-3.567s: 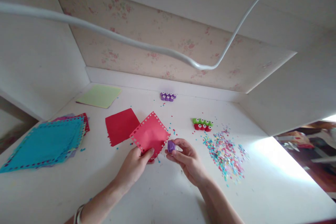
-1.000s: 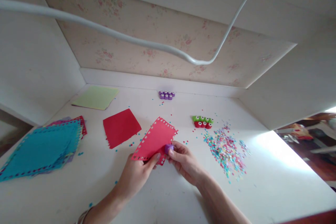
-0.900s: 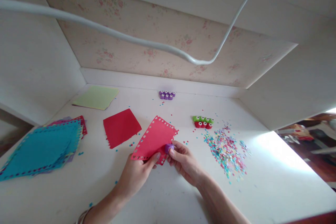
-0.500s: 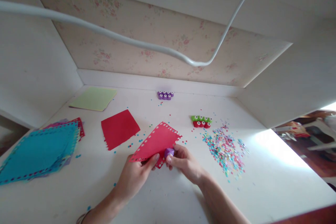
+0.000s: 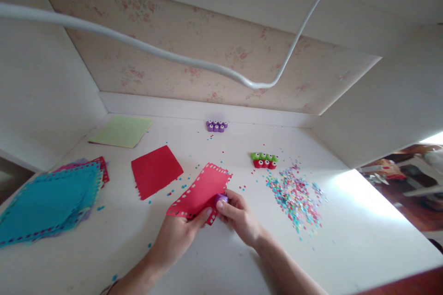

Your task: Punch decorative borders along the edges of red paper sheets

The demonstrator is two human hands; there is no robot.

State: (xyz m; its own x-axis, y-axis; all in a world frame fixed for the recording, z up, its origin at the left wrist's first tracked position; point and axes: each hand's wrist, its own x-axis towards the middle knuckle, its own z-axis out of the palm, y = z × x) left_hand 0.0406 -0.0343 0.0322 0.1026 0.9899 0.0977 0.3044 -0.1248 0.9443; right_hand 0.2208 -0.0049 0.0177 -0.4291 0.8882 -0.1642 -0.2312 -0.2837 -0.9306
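Left hand (image 5: 180, 234) and right hand (image 5: 238, 219) were held close together over the worktop (image 5: 207, 269). A hole-edged red sheet (image 5: 201, 189) was pinched by the left fingers, a purple punch (image 5: 220, 198) clasped at the sheet's edge by the right.

Pinkish-red paper sheet (image 5: 203, 187) and small purple punch (image 5: 220, 198), raised above the desk (image 5: 214, 269).
Bent and tilted, the sheet has small holes lining several edges; the punch meets its right side, well apart from the desk's back edge.

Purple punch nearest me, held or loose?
Held: the right hand grips the purple punch, thumb on it, at the edge of the red paper.
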